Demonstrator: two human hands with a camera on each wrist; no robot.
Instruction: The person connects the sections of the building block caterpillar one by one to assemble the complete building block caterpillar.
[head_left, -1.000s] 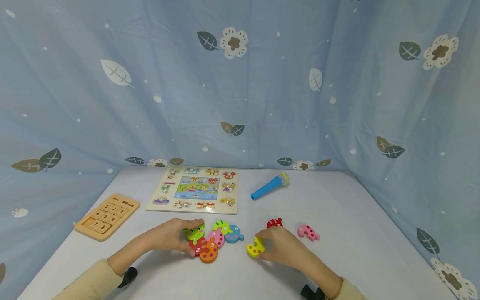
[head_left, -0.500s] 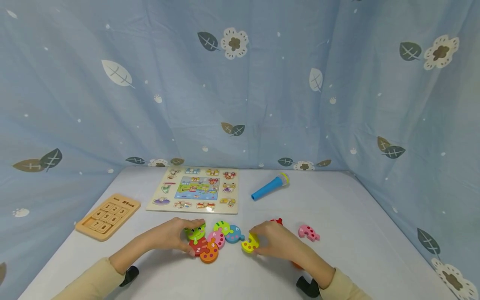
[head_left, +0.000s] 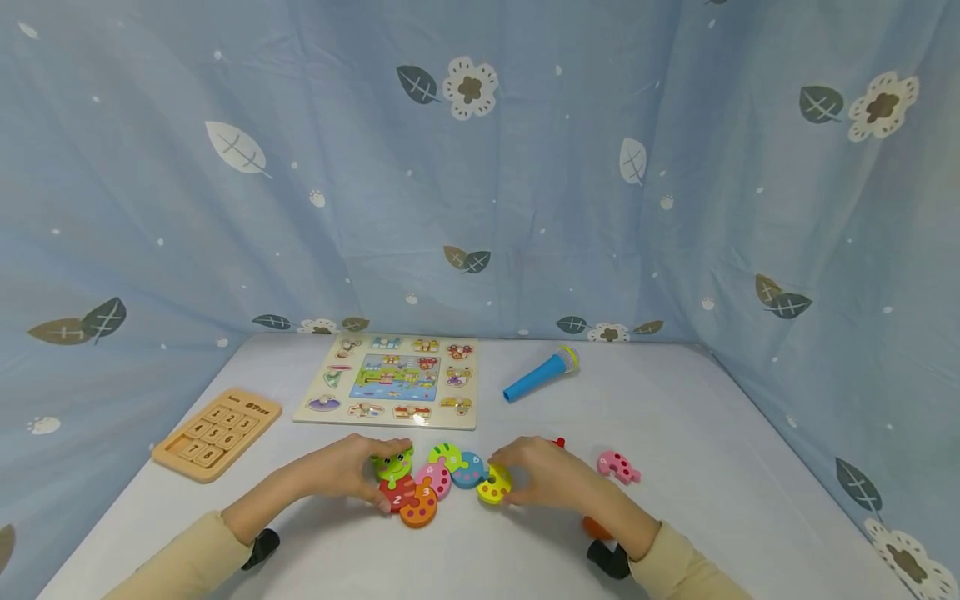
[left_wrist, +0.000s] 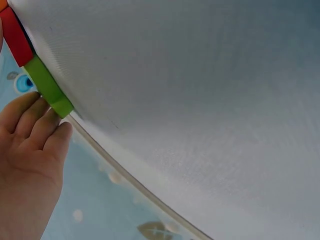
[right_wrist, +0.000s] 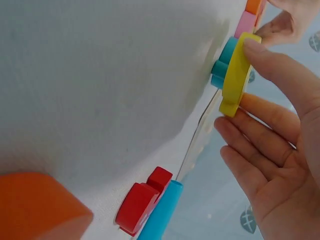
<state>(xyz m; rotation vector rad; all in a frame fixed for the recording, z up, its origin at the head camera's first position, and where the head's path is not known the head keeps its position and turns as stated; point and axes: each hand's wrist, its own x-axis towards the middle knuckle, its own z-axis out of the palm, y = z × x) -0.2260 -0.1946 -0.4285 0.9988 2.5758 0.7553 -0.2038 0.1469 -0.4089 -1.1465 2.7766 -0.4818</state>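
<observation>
1. Yellow piece (head_left: 494, 485) pinched by right hand (head_left: 546, 477) – thumb on its top edge, fingers beneath, seen edge-on from the right wrist (right_wrist: 235, 75); lifted slightly off the table (head_left: 720, 467), touching the blue piece (head_left: 470, 469) at the right end of the caterpillar chain.
2. Green head piece (head_left: 393, 465) at the chain's left end, held in place by left hand (head_left: 347, 468), fingertips (left_wrist: 59, 134) against its edge.
3. Joined between head and blue piece: red piece (head_left: 395, 495), orange piece (head_left: 419, 506), pink piece (head_left: 433, 477), a green-striped piece (head_left: 446, 454).
4. Right of the chain – a loose pink piece (head_left: 618, 467); a red piece (head_left: 558, 442) mostly hidden behind the right hand.
5. Behind the chain, a picture puzzle board (head_left: 393, 379); right of it, a blue toy microphone (head_left: 538, 375).
6. Left of the chain, a wooden number pad (head_left: 217, 432).
</observation>
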